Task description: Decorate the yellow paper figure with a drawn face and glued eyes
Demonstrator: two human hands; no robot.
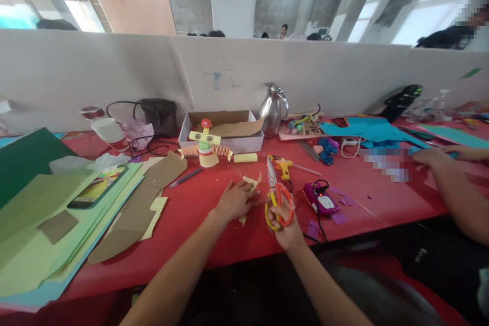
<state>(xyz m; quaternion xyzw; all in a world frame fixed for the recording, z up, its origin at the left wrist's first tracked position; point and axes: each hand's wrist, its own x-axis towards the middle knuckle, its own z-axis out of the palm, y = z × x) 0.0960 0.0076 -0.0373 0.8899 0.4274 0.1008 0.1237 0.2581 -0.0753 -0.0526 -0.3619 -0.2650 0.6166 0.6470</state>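
My right hand [287,226] is closed round the yellow and orange handles of a pair of scissors [272,175], whose blades point up and away from me. Flat on the red table, my left hand [235,201] has its fingers stretched out beside pale yellow paper scraps [252,182]; some of them lie at its fingertips. Just beyond stands a small paper figure [208,147] with pleated orange arms and a red top. A rolled yellow paper tube [245,158] lies to its right. Behind the scissors rests a yellow hot glue gun [283,167].
Left are stacked coloured sheets [26,214], a phone [97,187], cut cardboard [133,224] and a pen [186,177]. A white box [244,143] and metal jug [272,109] stand along the partition. A corded purple device [321,198] lies right; a co-worker's arm [454,188] reaches in.
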